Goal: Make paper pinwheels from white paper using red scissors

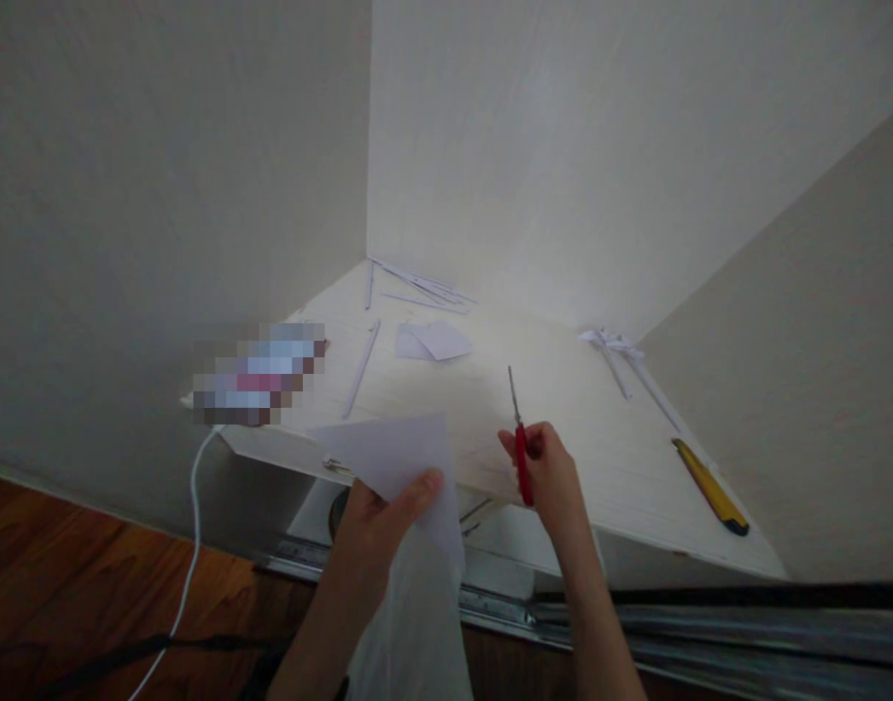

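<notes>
At the worktop's near edge: paper sheet, in the left hand.
Left grip: pinching sheet, thumb on top.
Right grip: right hand closed round red-handled scissors; blades point away, apart from sheet.
Cutting: looks like the step; best keep sheet taut, thumb off the blade line, feed paper straight.
Worktop: white; loose paper pieces mid-surface, thin strips at back, yellow cutter near right edge, pixelated object left.
Room: pale walls, wood floor lower left, dim.
</notes>
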Motion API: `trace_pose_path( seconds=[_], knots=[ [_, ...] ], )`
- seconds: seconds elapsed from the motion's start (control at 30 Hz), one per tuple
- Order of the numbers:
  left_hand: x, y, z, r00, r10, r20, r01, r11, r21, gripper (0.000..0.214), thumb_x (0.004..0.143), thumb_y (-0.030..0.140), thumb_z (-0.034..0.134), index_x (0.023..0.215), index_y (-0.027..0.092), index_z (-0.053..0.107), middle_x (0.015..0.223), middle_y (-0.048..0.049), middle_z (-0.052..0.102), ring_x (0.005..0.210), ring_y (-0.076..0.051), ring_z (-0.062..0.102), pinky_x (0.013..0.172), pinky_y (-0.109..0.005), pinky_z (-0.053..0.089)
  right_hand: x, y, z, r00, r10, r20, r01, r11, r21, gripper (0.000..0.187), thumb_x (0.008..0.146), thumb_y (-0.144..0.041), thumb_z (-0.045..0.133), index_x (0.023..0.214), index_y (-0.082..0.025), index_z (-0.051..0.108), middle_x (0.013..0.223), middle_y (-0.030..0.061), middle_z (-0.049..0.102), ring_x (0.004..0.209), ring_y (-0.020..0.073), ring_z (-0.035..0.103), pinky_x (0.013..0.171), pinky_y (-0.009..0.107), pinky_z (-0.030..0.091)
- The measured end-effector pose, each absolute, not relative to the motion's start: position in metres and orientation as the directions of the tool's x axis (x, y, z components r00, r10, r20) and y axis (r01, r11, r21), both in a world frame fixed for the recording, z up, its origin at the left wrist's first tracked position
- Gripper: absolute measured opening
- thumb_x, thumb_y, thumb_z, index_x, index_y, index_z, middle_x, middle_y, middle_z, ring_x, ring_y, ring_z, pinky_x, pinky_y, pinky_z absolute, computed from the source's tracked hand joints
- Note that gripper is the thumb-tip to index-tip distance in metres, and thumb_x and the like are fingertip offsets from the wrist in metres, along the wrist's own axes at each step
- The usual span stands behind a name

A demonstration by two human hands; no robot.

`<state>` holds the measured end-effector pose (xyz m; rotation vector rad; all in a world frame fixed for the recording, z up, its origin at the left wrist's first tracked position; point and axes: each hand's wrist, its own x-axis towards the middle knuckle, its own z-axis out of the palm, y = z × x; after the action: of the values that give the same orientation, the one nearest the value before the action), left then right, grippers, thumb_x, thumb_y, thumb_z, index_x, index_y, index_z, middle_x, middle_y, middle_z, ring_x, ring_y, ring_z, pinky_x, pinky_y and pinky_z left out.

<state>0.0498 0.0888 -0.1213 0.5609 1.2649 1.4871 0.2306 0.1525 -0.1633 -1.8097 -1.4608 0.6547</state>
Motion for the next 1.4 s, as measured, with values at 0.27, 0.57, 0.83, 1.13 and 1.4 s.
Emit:
trace_pose_path(
  seconds=[0.27, 0.57, 0.83, 1.13, 1.4],
  knots=[
    [0.034, 0.048, -0.123, -0.182, 0.895, -0.408, -0.494, 0.275, 0.825, 0.031, 0.045, 0.025, 0.083, 0.07, 0.019, 0.066, 0.064, -0.002, 0.073, 0.062, -0.02, 0.067, 0.058, -0.027, 0.054, 0.269, 0.174, -0.177, 0.305, 0.935, 0.181, 0.871, -0.197, -0.45, 0.026, 0.093, -0.03, 0.06, 0.114, -0.016, 0.061, 0.12, 0.0083, 0.062, 0.105, 0.0235, 0.062, 0.09, 0.046, 0.052],
    [0.025, 0.003, -0.11, -0.118, 0.923, -0.367, -0.4, 0.293, 0.868, 0.029, 0.046, 0.029, 0.083, 0.07, 0.021, 0.067, 0.071, -0.0043, 0.075, 0.07, -0.025, 0.069, 0.064, -0.033, 0.056, 0.265, 0.164, -0.164, 0.26, 0.937, 0.235, 0.85, -0.107, -0.515, 0.031, 0.093, -0.03, 0.061, 0.121, -0.017, 0.059, 0.128, 0.0097, 0.059, 0.11, 0.0251, 0.061, 0.092, 0.048, 0.051],
    [0.023, -0.029, -0.111, -0.076, 0.961, -0.267, -0.264, 0.239, 0.935, 0.023, 0.053, 0.031, 0.078, 0.073, 0.023, 0.071, 0.076, -0.0046, 0.075, 0.075, -0.026, 0.066, 0.068, -0.034, 0.052, 0.204, 0.055, -0.105, -0.32, 0.923, 0.214, 0.45, 0.347, -0.823, 0.04, 0.095, -0.048, 0.045, 0.093, -0.02, 0.072, 0.089, 0.0054, 0.073, 0.086, 0.0197, 0.068, 0.08, 0.033, 0.053],
    [0.022, -0.044, -0.135, -0.04, 0.986, -0.164, -0.028, 0.163, 0.986, 0.021, 0.059, 0.029, 0.072, 0.079, 0.023, 0.073, 0.079, -0.0042, 0.073, 0.077, -0.026, 0.065, 0.069, -0.033, 0.051, 0.194, -0.013, -0.107, -0.37, 0.908, 0.195, 0.112, 0.252, -0.961, 0.04, 0.089, -0.056, 0.054, 0.083, -0.021, 0.071, 0.08, 0.004, 0.064, 0.078, 0.0193, 0.059, 0.072, 0.03, 0.045],
    [0.024, -0.038, -0.153, 0.042, 0.98, -0.193, 0.021, 0.192, 0.981, 0.02, 0.062, 0.029, 0.074, 0.08, 0.021, 0.071, 0.078, -0.0052, 0.072, 0.074, -0.025, 0.065, 0.064, -0.032, 0.051, 0.199, -0.023, -0.131, -0.208, 0.976, 0.072, 0.135, 0.101, -0.986, 0.013, 0.082, -0.026, 0.067, 0.07, -0.021, 0.066, 0.071, -0.0007, 0.059, 0.07, 0.0158, 0.055, 0.066, 0.027, 0.042]
  ],
)
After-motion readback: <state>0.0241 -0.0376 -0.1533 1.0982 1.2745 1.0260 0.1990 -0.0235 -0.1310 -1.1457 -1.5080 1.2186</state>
